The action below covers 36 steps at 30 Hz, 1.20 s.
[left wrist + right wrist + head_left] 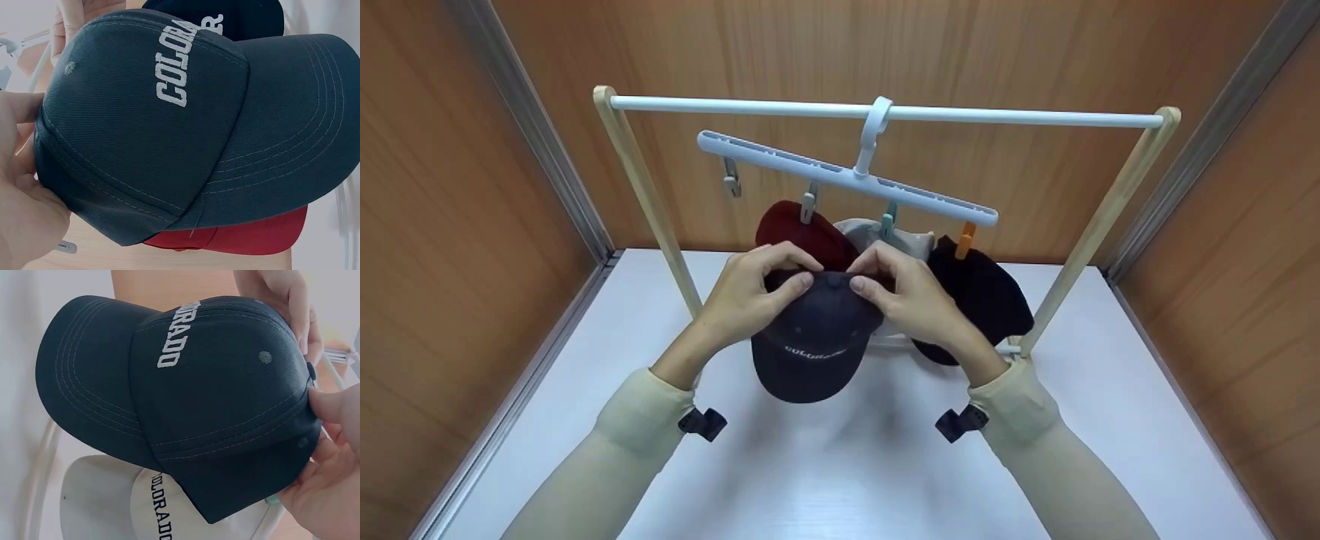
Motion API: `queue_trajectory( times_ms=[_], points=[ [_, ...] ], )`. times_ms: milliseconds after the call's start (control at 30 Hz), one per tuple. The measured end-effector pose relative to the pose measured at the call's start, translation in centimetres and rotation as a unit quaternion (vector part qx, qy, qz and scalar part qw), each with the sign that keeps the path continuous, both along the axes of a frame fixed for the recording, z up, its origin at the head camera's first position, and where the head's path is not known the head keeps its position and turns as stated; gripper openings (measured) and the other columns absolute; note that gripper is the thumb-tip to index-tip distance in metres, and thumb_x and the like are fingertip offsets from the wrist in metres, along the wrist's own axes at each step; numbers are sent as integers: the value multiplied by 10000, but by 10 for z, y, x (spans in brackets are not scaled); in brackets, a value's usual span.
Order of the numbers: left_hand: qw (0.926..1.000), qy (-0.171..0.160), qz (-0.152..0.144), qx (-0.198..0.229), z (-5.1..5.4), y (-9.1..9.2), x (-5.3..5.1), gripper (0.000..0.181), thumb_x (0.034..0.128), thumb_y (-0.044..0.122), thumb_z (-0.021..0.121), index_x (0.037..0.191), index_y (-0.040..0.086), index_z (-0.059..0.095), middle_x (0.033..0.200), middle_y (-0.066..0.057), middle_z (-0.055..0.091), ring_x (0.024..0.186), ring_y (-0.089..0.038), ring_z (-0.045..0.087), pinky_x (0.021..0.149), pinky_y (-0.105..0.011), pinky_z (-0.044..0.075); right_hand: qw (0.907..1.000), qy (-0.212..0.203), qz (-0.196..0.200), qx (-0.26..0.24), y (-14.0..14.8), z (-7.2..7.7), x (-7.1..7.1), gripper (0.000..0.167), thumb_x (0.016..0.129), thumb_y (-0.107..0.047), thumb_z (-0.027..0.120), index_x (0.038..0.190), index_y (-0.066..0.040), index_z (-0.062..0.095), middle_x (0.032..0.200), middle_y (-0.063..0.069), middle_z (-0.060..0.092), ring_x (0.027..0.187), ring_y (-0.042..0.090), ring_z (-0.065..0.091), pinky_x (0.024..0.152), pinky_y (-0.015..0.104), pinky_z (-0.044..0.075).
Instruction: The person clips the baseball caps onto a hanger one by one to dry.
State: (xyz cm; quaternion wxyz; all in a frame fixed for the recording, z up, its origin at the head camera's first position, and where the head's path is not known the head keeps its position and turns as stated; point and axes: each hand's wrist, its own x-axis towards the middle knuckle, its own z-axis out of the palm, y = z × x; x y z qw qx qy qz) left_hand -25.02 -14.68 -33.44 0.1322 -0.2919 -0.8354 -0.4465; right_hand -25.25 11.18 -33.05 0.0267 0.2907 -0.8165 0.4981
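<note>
A dark navy baseball cap with white lettering hangs brim-down between my two hands. My left hand pinches the top of its crown on the left, thumb in front. On the right, my right hand pinches the crown the same way. The left wrist view shows the cap from its left side, the left hand at the crown's edge. In the right wrist view, the right hand's thumb and fingers grip the crown near the top button. The fingers behind the crown are partly hidden.
Behind, a pale blue hanger tilts on the white rail of a wooden-legged rack. Its clips hold a red cap, a white cap and a black cap. A grey clip at the left end holds nothing.
</note>
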Motion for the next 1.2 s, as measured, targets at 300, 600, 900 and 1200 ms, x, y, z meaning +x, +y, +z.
queue_trajectory(
  times_ms=[300, 600, 900, 1200],
  points=[
    [9995, 56, -258, 164, 0, -14, -13, 145, 1030, 140, 700, 1144, 169, 784, 1111, 53, 782, 1098, -168, 674, 971, -432, 522, 9997, 90, -196, -69, -16, 3, 2, 108, 1063, -127, 659, 1161, -87, 683, 1097, 19, 712, 989, 174, 655, 863, 343, 563],
    [9992, -62, -307, 231, 2, -22, -14, 157, 1025, 136, 703, 1154, 167, 788, 1121, 38, 782, 1118, -185, 672, 988, -440, 536, 9995, -148, -250, -113, -24, 7, 6, 110, 1064, -129, 659, 1166, -97, 681, 1101, 27, 698, 994, 185, 648, 869, 351, 565],
    [9978, -222, -544, 293, 2, -36, -23, 158, 1024, 145, 708, 1152, 184, 791, 1115, 52, 778, 1137, -169, 661, 999, -435, 521, 9982, -368, -402, -246, -38, 10, 10, 104, 1065, -147, 661, 1161, -111, 678, 1104, 22, 694, 992, 181, 652, 869, 351, 567],
    [9953, -336, -839, 361, 3, -55, -37, 174, 1026, 132, 704, 1166, 187, 793, 1137, 67, 767, 1168, -152, 651, 1024, -409, 525, 9968, -272, -699, -288, -60, 13, 13, 92, 1062, -113, 656, 1146, -79, 674, 1073, 33, 700, 968, 172, 641, 851, 325, 557]
  ],
)
